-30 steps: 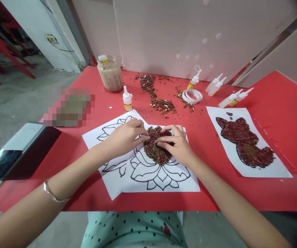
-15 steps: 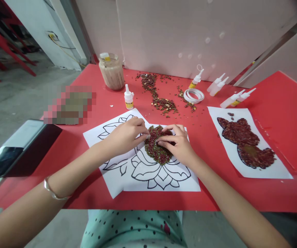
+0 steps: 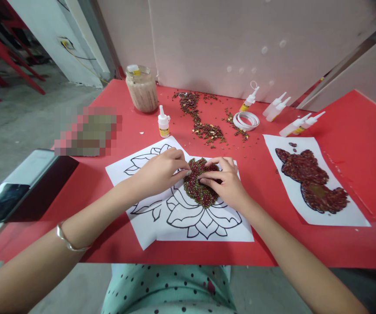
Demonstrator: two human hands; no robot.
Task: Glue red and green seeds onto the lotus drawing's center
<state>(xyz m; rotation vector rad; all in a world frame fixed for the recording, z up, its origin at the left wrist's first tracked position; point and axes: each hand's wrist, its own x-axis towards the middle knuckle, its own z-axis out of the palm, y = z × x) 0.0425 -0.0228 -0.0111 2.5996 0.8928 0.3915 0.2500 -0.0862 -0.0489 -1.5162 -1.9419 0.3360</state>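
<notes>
A white sheet with a black lotus outline (image 3: pixel 204 220) lies on the red table (image 3: pixel 116 131) in front of me, over a second outlined sheet (image 3: pixel 132 168). Red and green beans (image 3: pixel 198 189) fill the flower's middle. My left hand (image 3: pixel 158 172) rests at the bean patch's left edge, fingers curled and fingertips pinched together on the beans. My right hand (image 3: pixel 225 181) lies on the patch's right side, fingers bent with the fingertips pressing on the beans. Whether either hand holds a bean is too small to see.
Loose beans (image 3: pixel 204 126) are strewn behind the sheets. A glue bottle (image 3: pixel 163 123), a jar (image 3: pixel 141 89), a tape ring (image 3: pixel 245 120) and more glue bottles (image 3: pixel 292 123) stand farther back. A finished bean picture (image 3: pixel 312 179) lies right. A dark device (image 3: pixel 27 183) sits left.
Both hands stay on the bean patch with only slight finger shifts. The view has drifted a little.
</notes>
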